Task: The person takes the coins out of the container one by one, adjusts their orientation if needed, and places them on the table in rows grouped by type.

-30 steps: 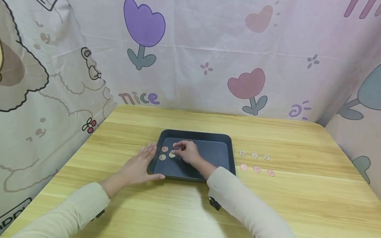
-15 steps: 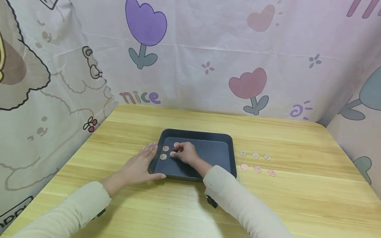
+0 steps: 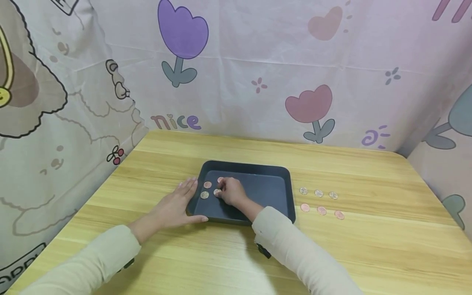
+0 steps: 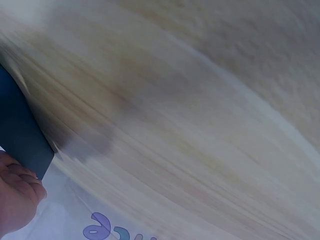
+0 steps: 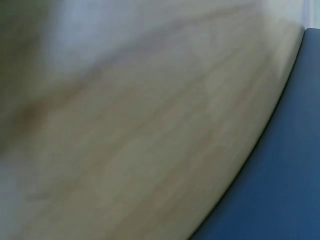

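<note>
A dark rectangular baking tray (image 3: 265, 196) lies on the wooden table. My left hand (image 3: 173, 209) rests against its left side with fingers straight, the thumb along the front edge; part of this hand also shows beside the tray wall (image 4: 30, 145) in the left wrist view. Inside the tray's left part, my right hand (image 3: 234, 192) has its fingers curled and pinches the edge of a silvery coin (image 3: 216, 192). Beside it lie another silvery coin (image 3: 204, 195) and a copper coin (image 3: 207, 185). A second copper coin (image 3: 220, 180) is partly covered by the fingers.
Right of the tray, three silvery coins (image 3: 318, 194) form a row on the table (image 3: 387, 213), with three copper coins (image 3: 321, 210) in a row nearer the front. A printed cloth (image 3: 239, 102) hangs behind the table and along its sides.
The right hand's thumb and fingers have drawn together at the silvery coin, from a spread position reaching the copper coin behind. The left hand keeps its place; the head view shifts slightly.
</note>
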`<state>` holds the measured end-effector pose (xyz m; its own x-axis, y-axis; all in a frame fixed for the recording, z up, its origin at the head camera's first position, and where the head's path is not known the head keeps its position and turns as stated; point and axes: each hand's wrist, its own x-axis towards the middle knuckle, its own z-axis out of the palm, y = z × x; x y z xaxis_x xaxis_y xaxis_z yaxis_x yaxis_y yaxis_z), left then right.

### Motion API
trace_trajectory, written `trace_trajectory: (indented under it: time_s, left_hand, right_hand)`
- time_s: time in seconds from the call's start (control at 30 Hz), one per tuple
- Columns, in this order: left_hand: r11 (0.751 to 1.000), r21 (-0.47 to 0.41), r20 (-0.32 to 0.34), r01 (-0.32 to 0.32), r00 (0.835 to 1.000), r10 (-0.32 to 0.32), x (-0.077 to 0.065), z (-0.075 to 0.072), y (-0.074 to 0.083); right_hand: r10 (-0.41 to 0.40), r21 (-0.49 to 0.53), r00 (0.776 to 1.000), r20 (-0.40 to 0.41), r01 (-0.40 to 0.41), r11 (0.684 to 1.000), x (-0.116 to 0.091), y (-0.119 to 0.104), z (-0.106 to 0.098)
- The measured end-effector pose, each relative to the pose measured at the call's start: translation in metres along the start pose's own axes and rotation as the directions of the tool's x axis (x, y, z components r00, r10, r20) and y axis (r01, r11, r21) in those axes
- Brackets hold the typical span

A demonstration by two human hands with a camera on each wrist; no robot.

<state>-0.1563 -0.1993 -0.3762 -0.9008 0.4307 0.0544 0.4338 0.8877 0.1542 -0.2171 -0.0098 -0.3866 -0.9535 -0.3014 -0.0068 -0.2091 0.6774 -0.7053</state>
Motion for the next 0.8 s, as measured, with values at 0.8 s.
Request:
trace_trajectory:
  time_s: [0.8]
  left_hand:
    - [1.000,0.006,-0.011,0.002,1.000,-0.002,-0.001,-0.001,0.002]
  right_hand:
    - [0.097,0.161,0.994,0.055,-0.105,0.981,-0.020,0.012,-0.027]
